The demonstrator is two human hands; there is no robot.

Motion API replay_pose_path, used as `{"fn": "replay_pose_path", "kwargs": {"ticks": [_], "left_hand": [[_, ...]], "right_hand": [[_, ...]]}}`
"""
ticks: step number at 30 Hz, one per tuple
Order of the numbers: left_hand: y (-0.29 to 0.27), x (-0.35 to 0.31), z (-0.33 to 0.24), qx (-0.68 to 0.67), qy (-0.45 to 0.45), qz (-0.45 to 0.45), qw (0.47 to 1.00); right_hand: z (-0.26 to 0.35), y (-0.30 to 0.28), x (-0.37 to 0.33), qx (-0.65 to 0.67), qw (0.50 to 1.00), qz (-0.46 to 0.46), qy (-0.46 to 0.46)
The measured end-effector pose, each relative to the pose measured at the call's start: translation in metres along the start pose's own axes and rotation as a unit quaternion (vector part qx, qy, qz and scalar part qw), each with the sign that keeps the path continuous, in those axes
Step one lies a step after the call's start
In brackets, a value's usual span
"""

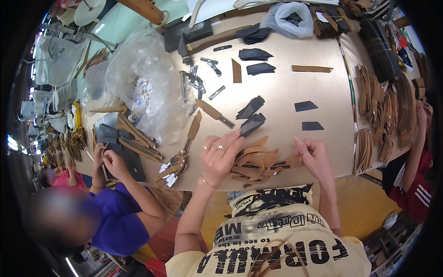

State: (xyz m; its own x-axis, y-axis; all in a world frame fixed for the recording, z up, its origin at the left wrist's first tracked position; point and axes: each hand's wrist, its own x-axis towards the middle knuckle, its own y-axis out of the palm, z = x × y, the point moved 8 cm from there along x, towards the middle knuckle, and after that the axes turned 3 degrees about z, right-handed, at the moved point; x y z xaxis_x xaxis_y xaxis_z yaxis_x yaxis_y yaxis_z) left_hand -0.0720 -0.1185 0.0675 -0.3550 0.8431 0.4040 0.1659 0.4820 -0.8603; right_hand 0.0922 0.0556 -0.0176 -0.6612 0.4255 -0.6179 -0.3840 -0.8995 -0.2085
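Note:
My left hand (220,156), rings on its fingers, reaches over the table with fingers stretched out. Its fingertips touch the nearer stack of black leather pieces (254,123); a second black stack (250,107) lies just beyond. Below and right of that hand is a loose heap of curved brown leather strips (256,165). My right hand (314,158) is closed at the heap's right side, on the end of a brown leather strip (291,161). Farther out from it lie two black slanted pieces (313,126), apart from each other.
A hammer (184,50), small metal-and-black parts (216,68) and a crumpled clear bag (143,87) lie on the table's left and far side. Bundled brown strips (364,147) line the right. A co-worker in purple (117,221) sits close at left; another person's arm (415,134) is at right.

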Motion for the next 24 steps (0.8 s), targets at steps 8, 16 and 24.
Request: {"fn": "replay_pose_path", "kwargs": {"ticks": [8,16,24], "left_hand": [[0.003,0.003,-0.038,-0.122,-0.136,-0.156,0.971],[0.011,-0.033,-0.010,-0.337,-0.320,-0.134,0.875],[-0.023,-0.077,0.077,-0.322,-0.435,-0.219,0.812]], "right_hand": [[0.078,0.056,0.002,0.161,0.961,0.020,-0.224],[0.074,0.057,0.041,0.128,0.975,0.106,-0.146],[0.107,0.051,0.051,-0.176,0.956,0.095,-0.215]]}}
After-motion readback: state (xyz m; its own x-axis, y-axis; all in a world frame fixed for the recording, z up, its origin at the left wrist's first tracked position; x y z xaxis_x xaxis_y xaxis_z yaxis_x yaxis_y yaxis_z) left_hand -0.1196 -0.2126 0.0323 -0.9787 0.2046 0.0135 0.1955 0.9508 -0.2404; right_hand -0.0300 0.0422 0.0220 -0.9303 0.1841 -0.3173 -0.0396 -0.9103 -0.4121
